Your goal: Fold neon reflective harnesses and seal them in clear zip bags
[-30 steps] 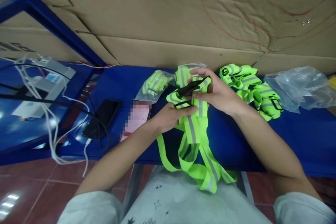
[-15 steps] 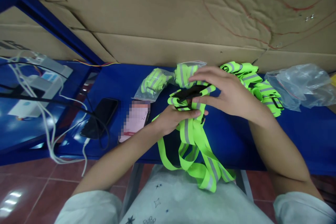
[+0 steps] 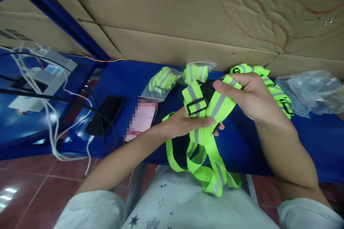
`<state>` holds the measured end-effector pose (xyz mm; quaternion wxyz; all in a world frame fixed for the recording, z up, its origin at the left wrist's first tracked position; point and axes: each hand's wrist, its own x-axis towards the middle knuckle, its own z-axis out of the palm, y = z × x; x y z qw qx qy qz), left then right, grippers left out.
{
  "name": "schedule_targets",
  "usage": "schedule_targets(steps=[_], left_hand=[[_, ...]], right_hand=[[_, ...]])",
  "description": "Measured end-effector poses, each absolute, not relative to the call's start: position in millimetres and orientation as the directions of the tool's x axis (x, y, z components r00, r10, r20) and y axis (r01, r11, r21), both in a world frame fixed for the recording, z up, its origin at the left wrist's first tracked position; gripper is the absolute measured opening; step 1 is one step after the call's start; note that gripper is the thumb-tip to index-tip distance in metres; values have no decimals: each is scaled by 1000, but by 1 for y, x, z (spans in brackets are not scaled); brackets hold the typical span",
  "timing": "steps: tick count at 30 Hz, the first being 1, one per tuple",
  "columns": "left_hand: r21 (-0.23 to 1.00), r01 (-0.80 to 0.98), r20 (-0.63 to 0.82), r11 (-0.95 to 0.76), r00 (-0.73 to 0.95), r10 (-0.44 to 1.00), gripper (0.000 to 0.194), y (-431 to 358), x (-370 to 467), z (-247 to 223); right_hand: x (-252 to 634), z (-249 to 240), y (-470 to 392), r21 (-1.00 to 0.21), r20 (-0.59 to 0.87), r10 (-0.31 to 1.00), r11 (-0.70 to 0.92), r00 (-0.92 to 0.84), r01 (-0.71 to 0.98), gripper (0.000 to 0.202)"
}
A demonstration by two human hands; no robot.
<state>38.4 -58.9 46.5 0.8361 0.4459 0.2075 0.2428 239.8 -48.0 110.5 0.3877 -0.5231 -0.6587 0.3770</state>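
Observation:
A neon green strap harness (image 3: 200,136) with grey reflective stripes hangs from my hands, its loops falling over the table's front edge toward my lap. My left hand (image 3: 185,123) is closed around the gathered straps, thumb on top. Just above that thumb lies a black slider buckle (image 3: 197,106). My right hand (image 3: 242,91) pinches a strap at the upper right, beside a black piece partly hidden between the straps. Behind the hands are two clear bags of folded green straps, one at the left (image 3: 163,81) and one at the centre (image 3: 195,72).
More green straps (image 3: 278,93) lie right of my right hand, beside clear plastic bags (image 3: 314,91). On the blue table (image 3: 242,150), a phone with a lit screen (image 3: 142,120), a dark phone (image 3: 104,116) and a power strip with cables (image 3: 48,78) sit at the left. Cardboard (image 3: 172,14) stands behind.
My right hand has gone from loosely spread fingers to pinching a strap and has moved slightly right. The upper straps are now spread apart, with the slider buckle facing up. The view has shifted slightly.

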Motion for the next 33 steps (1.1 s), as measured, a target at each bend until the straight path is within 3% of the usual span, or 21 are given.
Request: schedule_targets(steps=[4,8,10,12,14,16,20,25,27,29,33], left_hand=[[943,-169,-40,286,797,603,25,-57,33,51],[953,-144,-54,267,785,617,26,-52,33,48],[953,-154,-41,261,788,614,28,-48,33,46],[962,-164,-2,217,794,608,29,-46,33,46],[974,-152,24,166,803,595,32,-45,32,47],[983,-120,16,140,812,584,31,-47,30,47],[980,-105,-21,170,792,610,18,-50,28,48],[948,-125,-59,292,834,549,9,-47,28,51],[920,-123,-79,371,871,484,15,-46,29,49],[894,-105,-105,436,896,431,26,-48,31,46],[908,-56,-105,415,929,355,32,-55,36,43]], right_hand=[[238,99,-40,-913,51,962,153,-268,377,27],[238,96,-38,-723,254,899,422,-358,547,23],[238,102,-45,-593,277,854,513,-440,621,31],[236,108,-55,-505,192,828,544,-527,670,47],[232,110,-62,-450,80,818,540,-570,711,70],[228,108,-65,-444,15,830,506,-558,740,80],[219,100,-67,-481,25,872,439,-489,759,64],[216,102,-75,-317,141,887,461,-440,829,54],[220,108,-74,-415,136,888,454,-440,788,41],[229,114,-68,-591,99,907,384,-409,709,32],[245,120,-48,-886,-170,883,58,-437,461,45]])
